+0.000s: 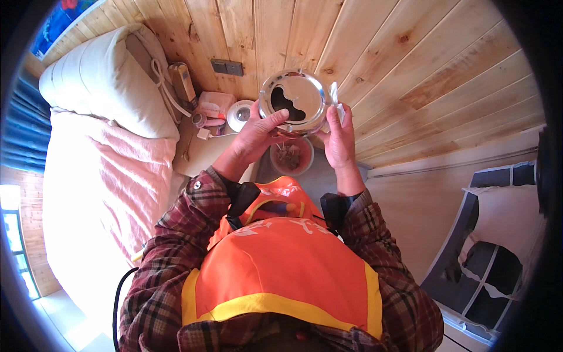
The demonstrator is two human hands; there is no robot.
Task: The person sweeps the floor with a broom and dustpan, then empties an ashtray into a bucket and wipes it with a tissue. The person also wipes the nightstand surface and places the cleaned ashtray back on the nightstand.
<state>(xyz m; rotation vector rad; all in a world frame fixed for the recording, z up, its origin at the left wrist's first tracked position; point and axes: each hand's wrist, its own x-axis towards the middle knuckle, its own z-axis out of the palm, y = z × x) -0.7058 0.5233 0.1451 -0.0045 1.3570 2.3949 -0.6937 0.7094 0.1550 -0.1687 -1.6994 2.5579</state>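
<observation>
Between my two hands is a shiny round metal ashtray (pixel 313 94), its dark opening showing on the left of its face. My left hand (pixel 262 127) grips its lower left edge, thumb on top. At its right side, my right hand (pixel 339 136) has a white tissue (pixel 338 105) between thumb and fingers, against the rim. Below the ashtray stands a round bin (pixel 310 160) with crumpled waste inside.
A bedside surface (pixel 198 154) at left holds a white round dish (pixel 234 119), a pink tissue pack (pixel 217 103), a white charger plug (pixel 203 133) and small items. Beyond it is a bed with pink bedding (pixel 132 176). A plank wall (pixel 303 35) with a socket (pixel 226 67) rises ahead.
</observation>
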